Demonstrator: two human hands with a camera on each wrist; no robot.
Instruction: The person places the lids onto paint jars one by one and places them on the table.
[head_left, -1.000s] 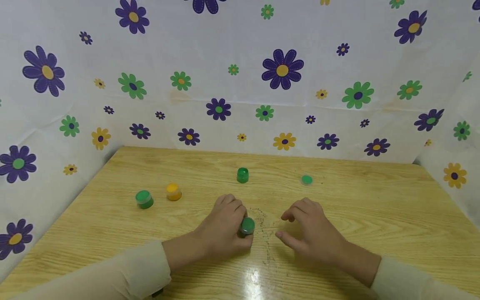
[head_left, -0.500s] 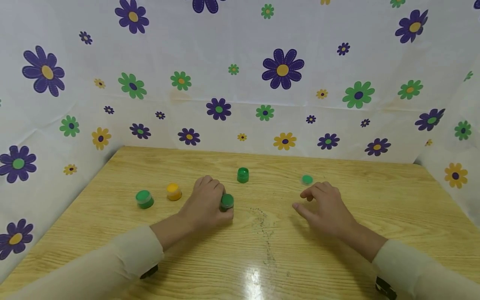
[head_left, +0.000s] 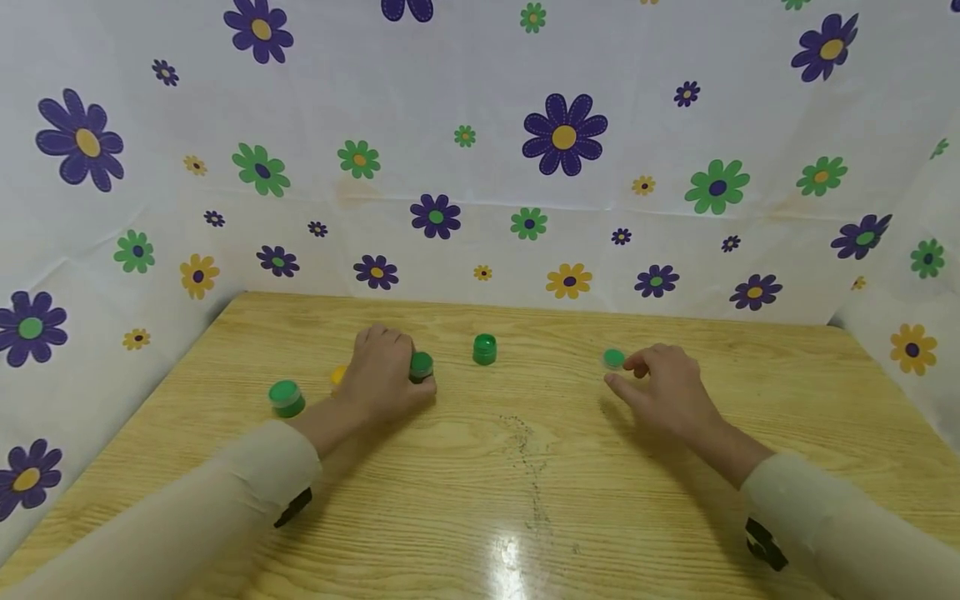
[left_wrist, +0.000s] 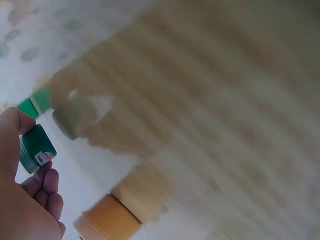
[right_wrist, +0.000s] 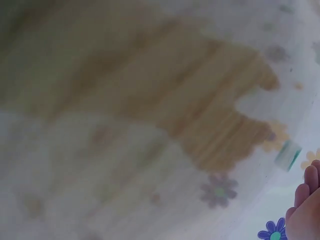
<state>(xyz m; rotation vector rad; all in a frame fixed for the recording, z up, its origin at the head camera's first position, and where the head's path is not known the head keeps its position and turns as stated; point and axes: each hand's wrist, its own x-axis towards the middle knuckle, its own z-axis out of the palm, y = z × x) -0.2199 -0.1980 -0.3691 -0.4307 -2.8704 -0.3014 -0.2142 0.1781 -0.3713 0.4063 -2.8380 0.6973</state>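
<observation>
My left hand (head_left: 382, 371) grips a small dark green paint jar (head_left: 422, 365) between thumb and fingers, over the back left of the table. In the left wrist view the jar (left_wrist: 38, 146) shows a small white label, its lid end pointing down. Just right of it stands a green jar without a lid (head_left: 484, 350). Toward the back right lies a loose lid (head_left: 613, 358), clear with a green top. My right hand (head_left: 667, 387) hovers beside this lid, fingers bent loosely with nothing between them; its fingertips come right up to the lid's edge.
An orange paint jar (head_left: 339, 375) is mostly hidden behind my left hand. Farther left stands a lidded green jar (head_left: 287, 398). Dark specks (head_left: 525, 450) mark the middle of the wooden table (head_left: 450, 500). A flowered cloth (head_left: 465, 179) hangs behind it.
My left hand has carried the dark green jar from the middle of the table to the back left, now overlapping the orange jar. The right hand has moved back and right, up to the lid.
</observation>
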